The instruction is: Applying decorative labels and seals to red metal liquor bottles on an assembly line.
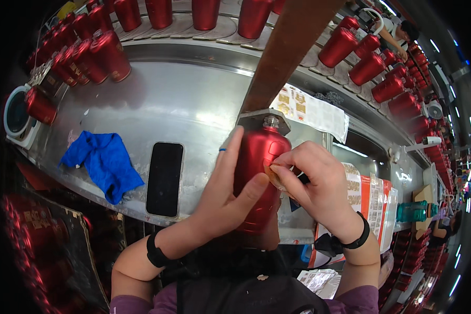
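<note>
While the left hand (230, 196) wraps its spread fingers around the glossy red metal bottle (259, 178), lying neck away on the steel workbench (183, 104), the right hand (316, 183) pinches a small gold sticker (275, 177) against its right flank.

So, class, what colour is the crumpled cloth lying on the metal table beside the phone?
Blue. The cloth shows best in the head view, left of the black phone.

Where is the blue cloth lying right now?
In the head view the blue cloth lies crumpled on the metal worktable, on the person's left, just left of the dark phone and apart from the left hand.
</note>
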Motion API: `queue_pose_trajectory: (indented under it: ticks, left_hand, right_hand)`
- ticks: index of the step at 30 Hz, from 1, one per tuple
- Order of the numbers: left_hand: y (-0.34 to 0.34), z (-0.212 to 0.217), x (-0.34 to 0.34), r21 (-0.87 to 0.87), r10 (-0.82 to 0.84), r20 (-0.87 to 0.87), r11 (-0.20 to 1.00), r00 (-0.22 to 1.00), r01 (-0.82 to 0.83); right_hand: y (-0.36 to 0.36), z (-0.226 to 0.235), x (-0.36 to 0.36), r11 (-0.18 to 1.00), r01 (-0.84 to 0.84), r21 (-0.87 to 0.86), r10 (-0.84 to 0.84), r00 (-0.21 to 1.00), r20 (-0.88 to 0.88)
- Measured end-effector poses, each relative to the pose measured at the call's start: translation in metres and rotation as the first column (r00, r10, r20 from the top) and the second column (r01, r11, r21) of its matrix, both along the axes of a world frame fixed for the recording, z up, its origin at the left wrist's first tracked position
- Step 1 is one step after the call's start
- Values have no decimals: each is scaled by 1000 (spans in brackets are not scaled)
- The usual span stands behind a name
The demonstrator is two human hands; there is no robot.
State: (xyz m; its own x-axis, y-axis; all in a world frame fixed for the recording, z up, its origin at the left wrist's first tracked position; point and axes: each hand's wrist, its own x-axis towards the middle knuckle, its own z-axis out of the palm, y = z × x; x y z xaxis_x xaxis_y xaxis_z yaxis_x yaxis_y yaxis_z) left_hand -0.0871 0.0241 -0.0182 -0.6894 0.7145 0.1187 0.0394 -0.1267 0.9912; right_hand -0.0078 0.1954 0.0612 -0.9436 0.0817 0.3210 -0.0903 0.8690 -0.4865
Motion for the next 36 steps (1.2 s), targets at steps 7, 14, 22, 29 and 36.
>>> queue_pose_trajectory:
  ticks: [7, 14, 22, 29, 36]
  left_hand:
    - [-17, -7, -9, -79, -39, -43, 996, 998, 35]
    - [-22, 5, -3, -110, -138, 129, 982, 982, 152]
    - [-33, -7, -12, -36, -34, -23, 999, 999, 33]
    - [-30, -3, -26, 34, -22, -129, 999, 991, 26]
    - [-37, 10, -20, -123, -114, -247, 989, 962, 86]
  right_hand:
    - [184, -46, 56, 792, 590, -156, -518, 785, 339]
    - [287, -111, 121, 624, 566, 538, -777, 522, 352]
    - [148, -10, 58, 831, 496, 254, -545, 818, 185]
    - [22, 65, 33, 946, 30, -323, 83, 940, 330]
    - [-3, 37, -17, 853, 90, -515, 185, 869, 458]
